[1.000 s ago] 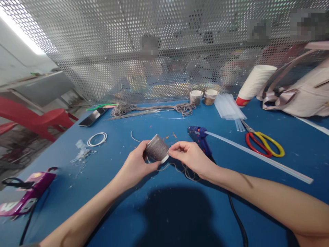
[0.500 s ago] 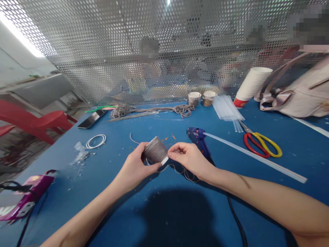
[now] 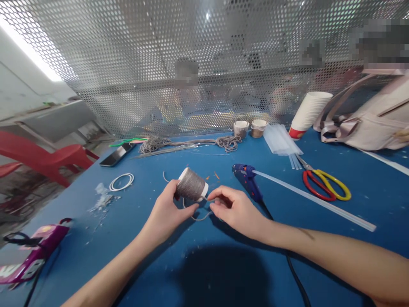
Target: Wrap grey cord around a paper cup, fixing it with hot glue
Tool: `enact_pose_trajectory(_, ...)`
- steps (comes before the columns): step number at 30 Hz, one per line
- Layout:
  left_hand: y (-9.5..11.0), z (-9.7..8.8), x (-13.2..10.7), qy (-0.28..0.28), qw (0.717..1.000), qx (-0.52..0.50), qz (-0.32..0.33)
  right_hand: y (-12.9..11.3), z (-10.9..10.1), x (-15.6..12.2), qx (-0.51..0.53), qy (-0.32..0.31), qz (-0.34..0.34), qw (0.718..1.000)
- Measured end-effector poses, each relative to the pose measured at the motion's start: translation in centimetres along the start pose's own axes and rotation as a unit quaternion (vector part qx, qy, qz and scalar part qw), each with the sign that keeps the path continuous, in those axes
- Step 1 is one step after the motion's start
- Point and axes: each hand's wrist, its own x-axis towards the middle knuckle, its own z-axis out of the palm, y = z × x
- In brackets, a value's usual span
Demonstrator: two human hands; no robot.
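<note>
- Cord-wrapped cup, one in hand, tilted at mid-frame above the worktop; white shows at both ends.
- Left hand: fingers spread to the cup's width and curled round it, holding it; those behind are mostly hidden.
- Right hand: thumb and forefinger tips slightly apart beside the cup's lower right end, grey cord between them; whether they pinch it I cannot tell.
- One blue glue gun, right of centre, a long clear stick running from it toward the lower right.
- One pair of scissors at right, one handle red, one yellow; blade tips hard to make out beside a clear plastic packet.
- Two more wrapped cups stand upper right of centre.
- One leaning stack of white cups, upper right, too close-packed to count.
- Two cord bunches, upper centre, joined by strands.
- One phone and one white coil, left.
- Cut off: a purple object at lower left, a pale bag at right.
</note>
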Motion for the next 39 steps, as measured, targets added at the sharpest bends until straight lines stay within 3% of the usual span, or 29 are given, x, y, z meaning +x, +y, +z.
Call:
enact_pose_trajectory(4, -0.9, 0.2, 0.2, 0.009, 1.0, 0.01, 0.014, 0.6, -0.2, -1.9, -0.148, -0.044, -0.101, 0.983)
enact_pose_trajectory(7, -1.0, 0.2, 0.2, 0.012, 1.0, 0.012, 0.016, 1.1, -0.7, -3.8, -0.285, -0.078, -0.23, 0.927)
enact_pose_trajectory(9, -0.7, 0.2, 0.1, 0.01, 1.0, 0.012, 0.017, 1.2, -1.1, -4.9, -0.358, -0.068, -0.292, 0.884)
enact_pose_trajectory(13, 0.0, 0.0, -0.1, 0.015, 1.0, 0.01, 0.016, 0.9, -2.2, -6.2, -0.424, -0.009, -0.338, 0.84)
enact_pose_trajectory(17, 0.5, -0.3, -0.3, 0.026, 1.0, 0.0, 0.017, 0.8, -3.9, -7.1, -0.43, 0.006, -0.352, 0.831)
enact_pose_trajectory(21, 0.6, -0.5, -0.4, 0.034, 0.999, -0.007, 0.027, 1.3, -6.2, -7.8, -0.404, 0.04, -0.28, 0.87)
enact_pose_trajectory(25, 0.5, -0.4, -0.4, 0.04, 0.999, -0.003, 0.036, 2.3, -9.1, -7.3, -0.355, 0.099, -0.126, 0.921)
enact_pose_trajectory(29, 0.4, -0.2, -0.3, 0.032, 0.999, 0.005, 0.031, 3.6, -10.8, -4.8, -0.306, 0.156, 0.02, 0.939)
enact_pose_trajectory(35, 0.8, 0.0, -0.4, 0.013, 1.0, 0.0, 0.026, 5.1, -9.7, 0.0, -0.261, 0.089, 0.043, 0.96)
enact_pose_trajectory(39, 0.8, 0.2, -0.3, 0.012, 1.0, -0.006, 0.007, 5.8, -8.7, 2.1, -0.275, 0.094, 0.036, 0.956)
